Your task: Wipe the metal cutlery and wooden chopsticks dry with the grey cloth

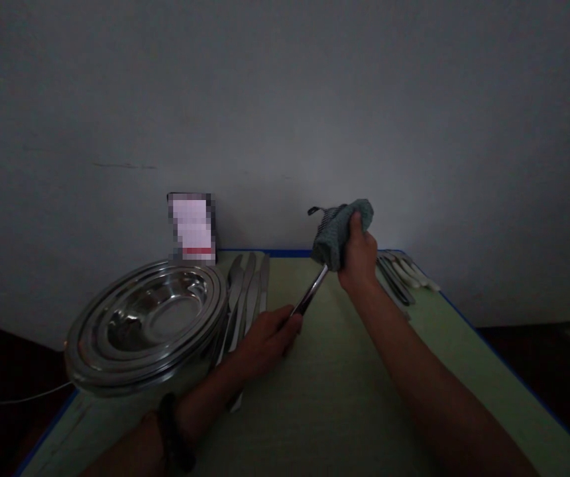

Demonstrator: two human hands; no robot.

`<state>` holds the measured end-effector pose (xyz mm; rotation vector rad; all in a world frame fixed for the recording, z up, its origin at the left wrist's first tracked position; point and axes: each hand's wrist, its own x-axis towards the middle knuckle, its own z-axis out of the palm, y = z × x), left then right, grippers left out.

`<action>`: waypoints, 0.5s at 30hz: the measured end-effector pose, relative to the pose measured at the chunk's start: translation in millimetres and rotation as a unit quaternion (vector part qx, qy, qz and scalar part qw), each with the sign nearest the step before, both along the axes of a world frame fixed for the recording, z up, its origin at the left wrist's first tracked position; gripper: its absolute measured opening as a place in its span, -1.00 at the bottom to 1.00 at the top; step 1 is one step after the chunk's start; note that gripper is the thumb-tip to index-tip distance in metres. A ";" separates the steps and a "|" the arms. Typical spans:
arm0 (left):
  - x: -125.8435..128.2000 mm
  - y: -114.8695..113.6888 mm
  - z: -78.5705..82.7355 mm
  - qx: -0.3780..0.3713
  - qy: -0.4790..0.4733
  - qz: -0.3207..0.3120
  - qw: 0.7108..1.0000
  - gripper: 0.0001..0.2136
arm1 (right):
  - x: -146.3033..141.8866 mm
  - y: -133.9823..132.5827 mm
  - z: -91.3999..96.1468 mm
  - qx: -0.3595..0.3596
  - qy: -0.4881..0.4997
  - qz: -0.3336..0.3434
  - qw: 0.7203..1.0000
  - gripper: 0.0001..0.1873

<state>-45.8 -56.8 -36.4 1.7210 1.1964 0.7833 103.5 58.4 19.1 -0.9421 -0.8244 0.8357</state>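
Over the table, my left hand (pixel 271 336) is closed round the near end of a shiny metal piece of cutlery (pixel 315 286). The cutlery slants up and away, and its far end disappears into a grey-green cloth (pixel 335 235), so I cannot tell its kind. My right hand (pixel 359 260) grips that cloth, folded around the hidden end, with the thumb on top. Left of my left hand, several metal knives (pixel 249 291) lie side by side, handles toward me.
Stacked shiny metal plates (pixel 91 351) stand at the left, beside the knives. A blurred upright screen (pixel 193 228) leans against the wall behind them. At the right edge lie more pieces of cutlery (pixel 399 281), some with white handles. The pale green table (pixel 354 397) has a blue edge.
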 end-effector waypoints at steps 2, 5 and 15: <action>-0.6 -0.4 -0.8 0.013 0.014 -0.013 1.000 -0.65 | 11.6 6.3 7.2 0.029 0.059 0.003 0.998 -0.51; -1.3 -0.6 -2.5 0.007 0.008 -0.029 1.000 -0.67 | 22.7 11.8 11.9 0.054 0.087 0.023 0.995 -0.52; -3.2 1.3 -4.5 -0.062 -0.147 -0.059 0.985 -0.65 | 24.6 5.6 16.8 0.067 0.051 0.051 0.995 -0.46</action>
